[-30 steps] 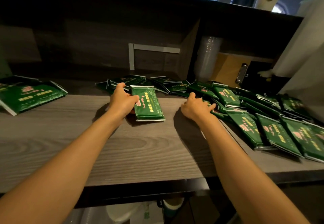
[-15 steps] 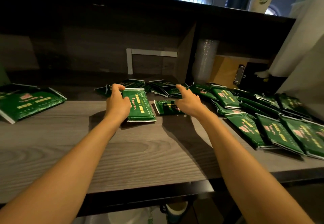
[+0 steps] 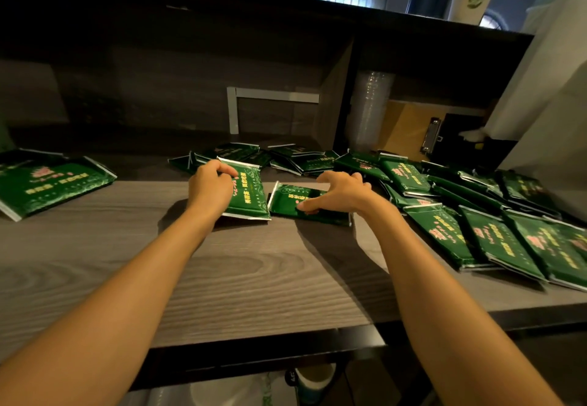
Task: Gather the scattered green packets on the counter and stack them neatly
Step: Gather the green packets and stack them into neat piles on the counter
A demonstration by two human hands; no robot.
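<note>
Across the grey wood-grain bench [image 3: 254, 278], a broad heap of green packets [image 3: 476, 230] overlaps along the right side and reaches back to a smaller cluster [image 3: 254, 154] by the rear wall. Well apart, at the left edge, lies another pile [image 3: 47, 183]. Near the middle, one packet [image 3: 251, 195] lies lengthwise, with a second packet [image 3: 286, 197] just beside it on the right. The left hand [image 3: 209, 189] grips the first, fingers curled over its far left corner. The right hand [image 3: 343, 194] arches over the second, thumb pressed on its face and fingers curled.
</note>
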